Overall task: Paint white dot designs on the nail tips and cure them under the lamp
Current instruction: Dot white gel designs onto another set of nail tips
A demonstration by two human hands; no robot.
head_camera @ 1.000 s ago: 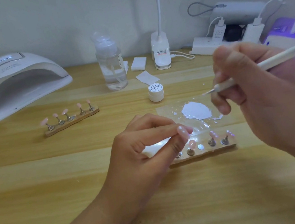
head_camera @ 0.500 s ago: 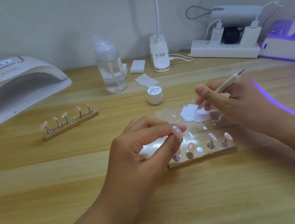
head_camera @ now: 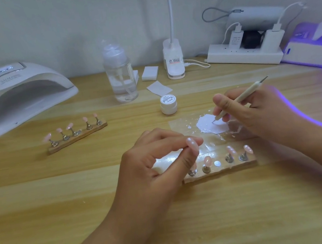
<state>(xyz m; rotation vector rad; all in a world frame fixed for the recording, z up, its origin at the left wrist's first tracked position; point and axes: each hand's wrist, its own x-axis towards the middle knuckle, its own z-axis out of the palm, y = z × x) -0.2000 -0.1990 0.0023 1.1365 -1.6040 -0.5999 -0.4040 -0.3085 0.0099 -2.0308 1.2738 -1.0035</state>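
Observation:
My left hand (head_camera: 155,164) pinches a pink nail tip (head_camera: 192,143) between thumb and forefinger, above the near wooden holder (head_camera: 224,169). That holder carries several pink tips on metal stands and one bare magnet spot. My right hand (head_camera: 258,112) grips a white dotting pen (head_camera: 241,98) like a pencil. The pen's point touches a puddle of white gel (head_camera: 214,124) on a clear plastic sheet (head_camera: 179,123). A second holder (head_camera: 79,134) with several pink tips lies to the left. The white curing lamp (head_camera: 20,96) stands at the far left, its display lit.
A small white gel jar (head_camera: 168,104) stands behind the sheet. Further back are a clear pump bottle (head_camera: 120,73), white pads (head_camera: 149,72), a desk lamp base (head_camera: 174,62) and a power strip (head_camera: 244,56) with chargers. A purple-glowing device (head_camera: 311,47) sits at the right edge.
My right hand came down from close to the camera and brought the pen point onto the white gel puddle. My left hand kept its pinch on the nail tip, almost still.

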